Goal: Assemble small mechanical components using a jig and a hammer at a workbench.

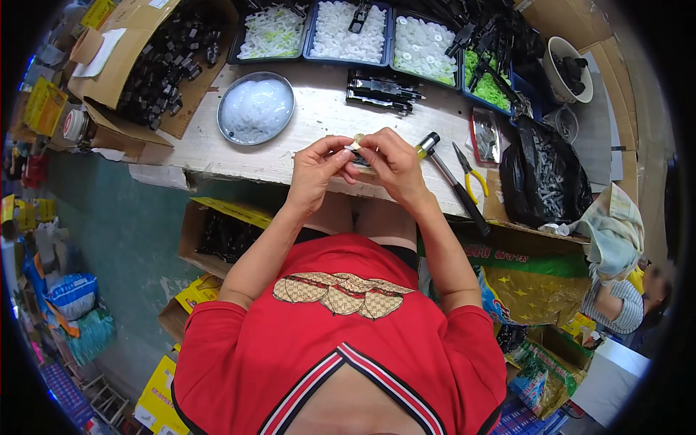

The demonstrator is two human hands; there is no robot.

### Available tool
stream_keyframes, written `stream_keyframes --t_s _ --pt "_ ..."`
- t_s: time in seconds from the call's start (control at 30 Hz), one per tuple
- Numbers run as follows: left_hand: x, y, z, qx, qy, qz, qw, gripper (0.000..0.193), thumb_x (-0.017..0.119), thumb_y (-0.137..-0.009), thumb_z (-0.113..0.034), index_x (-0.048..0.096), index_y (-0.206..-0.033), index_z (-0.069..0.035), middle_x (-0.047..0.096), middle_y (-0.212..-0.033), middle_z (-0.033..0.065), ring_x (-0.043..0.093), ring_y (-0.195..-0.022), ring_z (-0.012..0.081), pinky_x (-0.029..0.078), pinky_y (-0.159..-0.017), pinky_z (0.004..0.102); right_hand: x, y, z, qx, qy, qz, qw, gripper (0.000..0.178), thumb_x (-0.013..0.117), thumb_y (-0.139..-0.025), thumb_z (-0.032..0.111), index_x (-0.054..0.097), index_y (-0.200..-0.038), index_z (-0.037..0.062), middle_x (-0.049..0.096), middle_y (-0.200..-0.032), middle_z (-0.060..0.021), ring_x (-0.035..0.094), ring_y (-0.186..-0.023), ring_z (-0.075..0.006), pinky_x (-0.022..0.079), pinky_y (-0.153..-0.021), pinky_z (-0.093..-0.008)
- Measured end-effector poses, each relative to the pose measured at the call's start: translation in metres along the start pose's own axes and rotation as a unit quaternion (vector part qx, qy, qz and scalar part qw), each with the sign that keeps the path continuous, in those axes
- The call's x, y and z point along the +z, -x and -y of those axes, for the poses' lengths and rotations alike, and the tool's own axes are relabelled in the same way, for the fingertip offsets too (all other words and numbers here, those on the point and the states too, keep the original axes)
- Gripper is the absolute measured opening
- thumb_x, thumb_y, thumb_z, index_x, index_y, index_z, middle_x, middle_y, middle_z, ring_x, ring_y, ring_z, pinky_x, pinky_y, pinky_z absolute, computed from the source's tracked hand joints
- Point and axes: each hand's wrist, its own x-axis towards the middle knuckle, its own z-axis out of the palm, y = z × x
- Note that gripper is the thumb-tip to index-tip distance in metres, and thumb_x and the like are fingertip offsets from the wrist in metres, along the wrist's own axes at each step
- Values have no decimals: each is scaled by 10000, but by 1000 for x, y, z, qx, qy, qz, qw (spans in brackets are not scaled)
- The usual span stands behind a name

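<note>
Over the front edge of the white workbench [196, 156], my left hand [319, 165] and my right hand [392, 165] meet with fingertips pinched together. Between them is a small white plastic part [354, 146]; its exact kind is too small to make out. Both hands are closed on it. Part of something dark shows beneath my fingers, mostly hidden. Just beyond my hands lies a stack of long black plastic assemblies [380, 92]. To the left of them is a round metal dish [288, 118] of whitish, translucent grease [255, 109].
Trays of white parts [346, 32] and green parts [487, 81] line the back. A hammer [455, 181] and yellow-handled pliers [471, 172] lie right, beside a black bag [544, 174] of small pieces. A cardboard box [116, 76] of black parts stands left. Another person [620, 304] is at far right.
</note>
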Motion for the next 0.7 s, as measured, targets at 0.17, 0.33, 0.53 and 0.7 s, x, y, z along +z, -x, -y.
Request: stream_keyframes --t_s 0.17,0.33,0.53,0.7 --pt "1 0 4 19 6 11 1000 206 551 -859 -46 575 -1054 14 607 -807 74 594 -635 113 512 -534 220 5 -1 1 -31 2 -1 1000 77 604 -779 65 593 -853 44 559 -761 -92 583 -630 -239 454 -527 -306" --pt "1 0 -2 10 -55 19 998 189 566 -858 -69 601 -1026 11 577 -817 41 568 -608 82 473 -508 187 6 -3 -2 -20 31 24 999 63 600 -774 95 589 -822 56 557 -747 -83 577 -598 -258 449 -503 -327" --pt "-18 -11 -12 96 -250 -47 962 179 612 -825 -80 629 -974 18 517 -768 2 465 -553 31 383 -468 169 8 1 -22 -24 126 87 988 66 583 -780 132 561 -782 69 558 -755 -76 572 -607 -283 447 -506 -375" --pt "-26 -15 -9 82 -302 -30 949 143 623 -802 -59 648 -934 -11 524 -756 13 475 -576 50 392 -496 196 14 -2 -22 -32 154 112 981 65 567 -784 135 554 -792 72 549 -751 -84 570 -603 -294 445 -508 -395"
